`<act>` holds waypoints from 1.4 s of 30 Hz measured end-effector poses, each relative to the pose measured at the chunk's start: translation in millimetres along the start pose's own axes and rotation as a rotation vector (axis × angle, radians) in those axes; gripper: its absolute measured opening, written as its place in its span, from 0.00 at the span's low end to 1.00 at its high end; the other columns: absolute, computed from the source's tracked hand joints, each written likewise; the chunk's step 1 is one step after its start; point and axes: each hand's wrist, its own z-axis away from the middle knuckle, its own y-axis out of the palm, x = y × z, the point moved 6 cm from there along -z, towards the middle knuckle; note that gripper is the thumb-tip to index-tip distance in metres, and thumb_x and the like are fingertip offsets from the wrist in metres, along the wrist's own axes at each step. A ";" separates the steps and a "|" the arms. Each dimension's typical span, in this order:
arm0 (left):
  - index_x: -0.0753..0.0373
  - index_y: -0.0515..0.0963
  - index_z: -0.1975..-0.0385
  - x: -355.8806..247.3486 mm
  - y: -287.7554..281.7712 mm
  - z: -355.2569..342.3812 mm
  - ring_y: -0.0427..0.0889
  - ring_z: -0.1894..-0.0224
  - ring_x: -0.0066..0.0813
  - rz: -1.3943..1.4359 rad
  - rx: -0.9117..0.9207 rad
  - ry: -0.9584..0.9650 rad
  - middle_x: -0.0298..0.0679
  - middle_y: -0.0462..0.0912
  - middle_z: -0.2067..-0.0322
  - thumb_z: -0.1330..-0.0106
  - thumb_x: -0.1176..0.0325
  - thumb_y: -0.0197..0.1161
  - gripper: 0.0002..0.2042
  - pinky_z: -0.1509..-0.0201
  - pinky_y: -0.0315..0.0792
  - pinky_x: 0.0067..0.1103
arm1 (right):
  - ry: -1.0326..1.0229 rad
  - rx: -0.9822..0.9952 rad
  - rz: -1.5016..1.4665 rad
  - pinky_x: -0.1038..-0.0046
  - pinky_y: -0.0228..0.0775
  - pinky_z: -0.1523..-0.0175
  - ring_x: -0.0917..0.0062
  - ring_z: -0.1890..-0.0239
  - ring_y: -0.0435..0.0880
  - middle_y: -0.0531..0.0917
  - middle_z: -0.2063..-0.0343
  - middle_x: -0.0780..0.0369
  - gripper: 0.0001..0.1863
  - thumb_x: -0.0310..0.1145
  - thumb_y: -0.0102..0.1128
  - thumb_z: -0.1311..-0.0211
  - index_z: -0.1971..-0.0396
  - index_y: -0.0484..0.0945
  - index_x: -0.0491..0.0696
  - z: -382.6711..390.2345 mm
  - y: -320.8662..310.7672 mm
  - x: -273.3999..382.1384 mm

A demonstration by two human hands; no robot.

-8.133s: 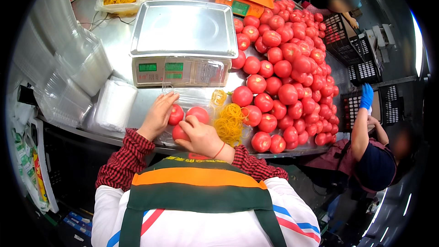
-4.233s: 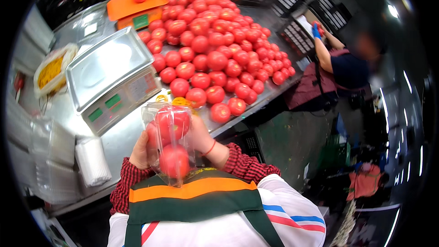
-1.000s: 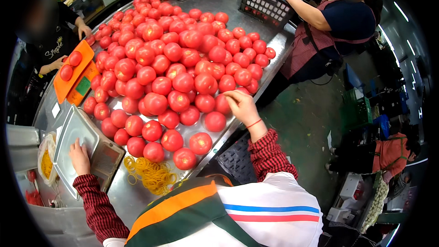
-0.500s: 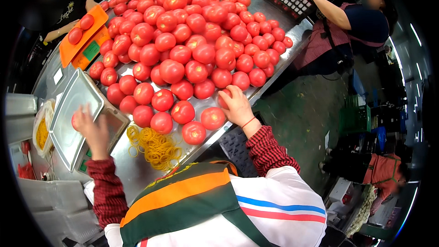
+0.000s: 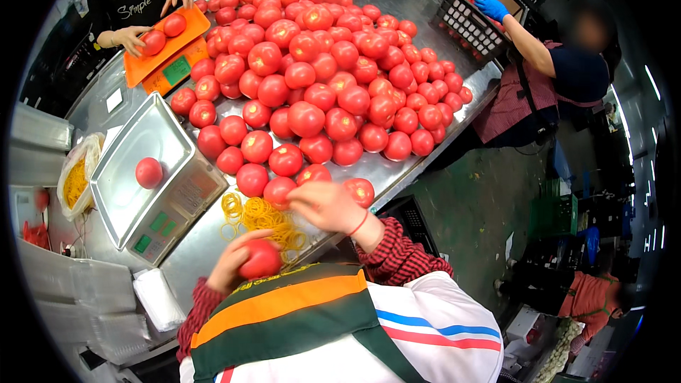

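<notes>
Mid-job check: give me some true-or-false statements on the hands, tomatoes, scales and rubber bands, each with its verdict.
1. The left hand holds a tomato. True.
2. The silver scale bears three tomatoes. False: it bears one.
3. Loose yellow rubber bands lie on the table. True.
4. The right hand rests on the orange scale. False: it is near the rubber bands.
5. The right hand is bare. True.
6. A co-worker's blue glove touches the silver scale. False: it is at a black crate.

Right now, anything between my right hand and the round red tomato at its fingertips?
Nothing visible: your right hand overlaps that round red tomato in view, contact unclear. Yellow rubber bands lie nearer you.
</notes>
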 end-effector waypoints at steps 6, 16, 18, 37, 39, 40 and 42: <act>0.65 0.71 0.41 -126.8 -143.1 116.5 0.75 0.46 0.33 -0.733 -1.108 0.619 0.42 0.76 0.48 0.34 0.64 0.59 0.22 0.43 0.71 0.26 | 0.250 -0.006 0.115 0.66 0.77 0.60 0.62 0.64 0.84 0.84 0.67 0.57 0.08 0.33 0.62 0.41 0.63 0.81 0.48 -9.9 -21.4 -42.2; 0.65 0.73 0.44 -132.8 -211.9 113.1 0.72 0.42 0.41 -1.223 -1.404 0.676 0.47 0.73 0.46 0.32 0.64 0.59 0.19 0.36 0.64 0.29 | -0.029 -0.417 0.396 0.63 0.74 0.52 0.58 0.59 0.80 0.81 0.64 0.56 0.08 0.31 0.62 0.43 0.65 0.80 0.45 -140.1 -62.6 -96.6; 0.65 0.73 0.44 -133.1 -208.5 114.7 0.72 0.42 0.40 -1.249 -1.399 0.768 0.46 0.73 0.46 0.32 0.65 0.59 0.19 0.36 0.64 0.29 | -0.044 -0.461 0.448 0.62 0.73 0.51 0.58 0.58 0.79 0.81 0.64 0.56 0.08 0.31 0.62 0.43 0.64 0.79 0.46 -154.6 -71.3 -112.8; 0.67 0.75 0.50 -136.6 -204.6 110.9 0.73 0.46 0.45 -1.182 -1.386 0.853 0.49 0.74 0.51 0.31 0.66 0.55 0.14 0.39 0.67 0.31 | -0.113 -0.164 -0.101 0.66 0.69 0.42 0.64 0.48 0.77 0.78 0.52 0.55 0.24 0.29 0.68 0.50 0.51 0.75 0.45 -199.2 22.4 -45.0; 0.65 0.72 0.44 -139.2 -198.8 110.5 0.71 0.44 0.47 -1.156 -1.388 0.763 0.51 0.72 0.47 0.31 0.65 0.56 0.18 0.37 0.65 0.32 | -0.449 -0.035 0.125 0.63 0.70 0.42 0.59 0.46 0.76 0.77 0.52 0.54 0.26 0.29 0.70 0.54 0.51 0.74 0.45 -199.5 96.0 9.3; 0.65 0.69 0.41 -140.4 -190.7 114.5 0.69 0.41 0.49 -1.200 -1.369 0.712 0.52 0.69 0.43 0.31 0.64 0.56 0.21 0.36 0.64 0.32 | -0.516 0.024 0.191 0.61 0.68 0.41 0.58 0.44 0.74 0.76 0.49 0.54 0.28 0.30 0.70 0.55 0.50 0.74 0.46 -202.1 128.5 26.8; 0.64 0.61 0.34 -138.0 -170.3 135.9 0.63 0.36 0.53 -1.253 -1.380 0.606 0.56 0.62 0.37 0.33 0.63 0.60 0.29 0.32 0.59 0.34 | -0.539 0.111 0.305 0.60 0.65 0.40 0.61 0.39 0.70 0.74 0.44 0.56 0.28 0.31 0.68 0.53 0.48 0.73 0.48 -202.2 171.9 49.5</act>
